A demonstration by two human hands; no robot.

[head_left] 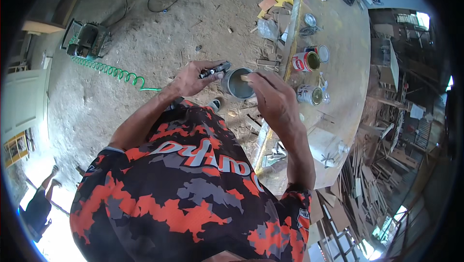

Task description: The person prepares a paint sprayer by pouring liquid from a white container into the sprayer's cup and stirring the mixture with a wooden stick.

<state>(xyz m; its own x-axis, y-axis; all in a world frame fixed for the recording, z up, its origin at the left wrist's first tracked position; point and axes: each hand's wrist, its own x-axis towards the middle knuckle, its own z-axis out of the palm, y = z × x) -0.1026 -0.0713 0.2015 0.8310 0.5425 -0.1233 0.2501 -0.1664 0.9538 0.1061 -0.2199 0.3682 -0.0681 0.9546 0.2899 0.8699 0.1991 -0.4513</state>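
Observation:
My left hand (190, 79) is closed around a metal spray gun (213, 71), whose knobs and fittings show at the fingers. Beside it is an open, round metal cup (237, 88) with greyish liquid inside. My right hand (276, 96) grips a short wooden stick (246, 78) at the cup's rim, its lower end reaching down into the cup. A coiled green air hose (113, 71) runs from the left and passes out of sight behind my left forearm.
A compressor (89, 38) stands on the dusty floor at the left. On the workbench (338, 88) at the right are several cans, including a red and white can (305, 62) and a light-labelled can (309, 94). Wood scraps (355, 189) lie beyond it. Another person (39, 209) is at lower left.

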